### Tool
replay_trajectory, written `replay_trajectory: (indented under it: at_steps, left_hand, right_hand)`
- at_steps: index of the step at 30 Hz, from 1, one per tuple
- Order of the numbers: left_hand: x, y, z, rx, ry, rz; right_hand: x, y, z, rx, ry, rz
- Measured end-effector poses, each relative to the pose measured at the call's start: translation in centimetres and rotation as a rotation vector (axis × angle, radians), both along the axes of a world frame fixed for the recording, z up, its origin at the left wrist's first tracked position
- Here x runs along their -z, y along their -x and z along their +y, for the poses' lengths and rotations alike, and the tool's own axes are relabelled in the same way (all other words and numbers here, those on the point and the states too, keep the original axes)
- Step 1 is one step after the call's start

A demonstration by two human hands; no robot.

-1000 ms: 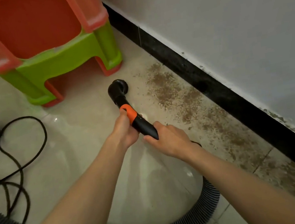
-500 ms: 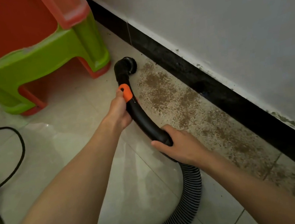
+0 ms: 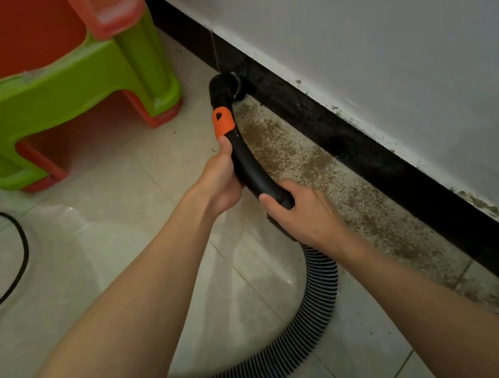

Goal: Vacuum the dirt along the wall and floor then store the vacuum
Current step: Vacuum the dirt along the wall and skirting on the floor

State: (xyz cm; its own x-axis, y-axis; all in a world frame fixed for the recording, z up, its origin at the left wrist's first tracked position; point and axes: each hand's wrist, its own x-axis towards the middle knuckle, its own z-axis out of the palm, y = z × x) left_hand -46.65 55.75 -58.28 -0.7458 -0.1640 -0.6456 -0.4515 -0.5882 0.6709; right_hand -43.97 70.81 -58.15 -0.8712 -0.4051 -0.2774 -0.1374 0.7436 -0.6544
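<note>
With both your left hand (image 3: 219,180) and right hand (image 3: 301,213) wrapped tight around the vacuum wand (image 3: 250,169), nozzle (image 3: 224,88) just past your fingers against the baseboard (image 3: 365,153), drag it slowly back over the dirt (image 3: 302,162).

Both bare forearms reach forward, left hand (image 3: 219,180) ahead of right hand (image 3: 301,213), each with fingers curled in a grip.

Home interior, tiled floor (image 3: 116,207), painted wall (image 3: 379,26), stacked plastic stools (image 3: 51,88)
</note>
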Motion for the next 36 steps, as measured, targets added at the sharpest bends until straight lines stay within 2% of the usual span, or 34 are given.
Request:
replay_trajectory:
  at_steps: [4,8,15,19,27,31,36]
  left_hand:
    - [-0.1,0.0,-0.2,-0.015,-0.067,-0.005]
    - [-0.2,-0.3,-0.6,-0.015,-0.052,-0.018]
    - [-1.0,-3.1,-1.4,-0.132,0.09,-0.026]
    - [-1.0,-5.3,-1.4,-0.228,0.244,-0.066]
    - [-0.4,-9.3,-0.4,-0.352,0.286,-0.085]
    - [-0.9,-7.5,0.4,-0.269,0.193,-0.056]
    - [-1.2,-3.5,3.1,-0.099,0.184,-0.046]
  right_hand:
    - [0.0,-0.2,0.0,-0.001,0.004,0.009]
    - [0.1,-0.6,-0.4,-0.008,-0.008,0.026]
    - [0.2,-1.8,-1.6,-0.045,0.116,-0.079]
    - [0.4,-4.0,-2.2,-0.049,0.216,-0.148]
    - [0.4,-6.0,-1.1,-0.147,0.224,-0.22]
    - [0.1,-5.2,0.1,-0.108,0.145,-0.135]
    - [-0.5,-3.3,2.4,0.012,0.078,-0.052]
